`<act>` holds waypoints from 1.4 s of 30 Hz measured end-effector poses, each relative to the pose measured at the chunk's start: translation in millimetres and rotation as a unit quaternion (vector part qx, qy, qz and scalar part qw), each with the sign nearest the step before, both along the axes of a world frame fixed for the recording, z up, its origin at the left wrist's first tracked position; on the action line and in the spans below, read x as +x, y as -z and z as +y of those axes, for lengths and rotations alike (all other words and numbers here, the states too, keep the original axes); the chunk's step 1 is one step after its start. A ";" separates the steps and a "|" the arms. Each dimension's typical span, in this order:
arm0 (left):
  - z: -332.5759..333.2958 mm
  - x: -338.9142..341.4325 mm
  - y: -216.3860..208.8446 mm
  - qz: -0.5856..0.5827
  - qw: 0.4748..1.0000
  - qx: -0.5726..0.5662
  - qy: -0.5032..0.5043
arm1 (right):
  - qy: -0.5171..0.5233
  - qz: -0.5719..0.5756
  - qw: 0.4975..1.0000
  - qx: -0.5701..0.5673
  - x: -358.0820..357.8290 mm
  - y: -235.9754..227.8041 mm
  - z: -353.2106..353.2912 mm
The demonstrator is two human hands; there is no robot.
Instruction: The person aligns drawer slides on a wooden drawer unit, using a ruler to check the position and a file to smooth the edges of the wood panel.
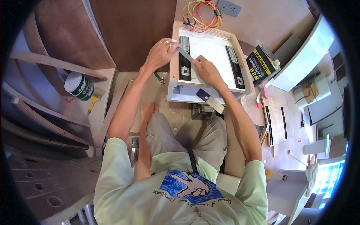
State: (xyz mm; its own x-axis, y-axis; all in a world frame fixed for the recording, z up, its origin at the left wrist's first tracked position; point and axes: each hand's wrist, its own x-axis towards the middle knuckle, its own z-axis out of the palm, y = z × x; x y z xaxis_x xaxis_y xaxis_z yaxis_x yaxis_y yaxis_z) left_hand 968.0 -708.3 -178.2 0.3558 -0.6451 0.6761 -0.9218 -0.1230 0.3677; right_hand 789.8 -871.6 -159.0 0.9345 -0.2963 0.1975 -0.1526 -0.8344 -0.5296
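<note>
A grey strip [185, 54] is held slantwise over the left slide [185, 70] of a box [173, 74]. Its near end is clamped in the right hand [207, 70]; whether its far end is gripped by the left hand [160, 55], at the box's rim, cannot be told. Right of the box, a tin [258, 66] is seen.

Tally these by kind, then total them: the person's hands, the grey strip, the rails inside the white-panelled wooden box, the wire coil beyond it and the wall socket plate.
Left hand and right hand: 2
Grey strip: 1
Rails inside the wooden box: 2
Wire coil: 1
Wall socket plate: 1
Total: 7
</note>
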 end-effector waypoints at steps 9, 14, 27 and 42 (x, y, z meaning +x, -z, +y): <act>1.5 -7.1 9.2 0.046 0.998 -0.048 -0.002 | 0.026 0.039 0.999 0.001 -2.8 -6.1 1.5; -5.1 -7.5 16.7 -0.015 0.997 -0.080 0.003 | 0.018 0.010 1.000 -0.020 -1.1 12.7 -5.4; 2.1 -12.0 19.6 0.044 0.994 -0.096 -0.005 | -0.033 0.181 0.940 0.287 -35.8 -22.9 -27.6; 0.1 1.9 24.1 -0.022 0.998 -0.057 0.022 | 0.012 0.108 0.994 -0.019 -40.6 -10.6 3.6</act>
State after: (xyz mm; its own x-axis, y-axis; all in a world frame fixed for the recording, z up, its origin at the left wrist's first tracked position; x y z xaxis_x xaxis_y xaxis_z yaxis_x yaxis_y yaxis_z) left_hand 969.9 -708.2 -202.3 0.2976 -0.5776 0.7601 -0.9408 -0.0423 0.3362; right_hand 749.3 -868.0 -148.4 0.9493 -0.3143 0.0047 -0.2786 -0.8483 -0.4504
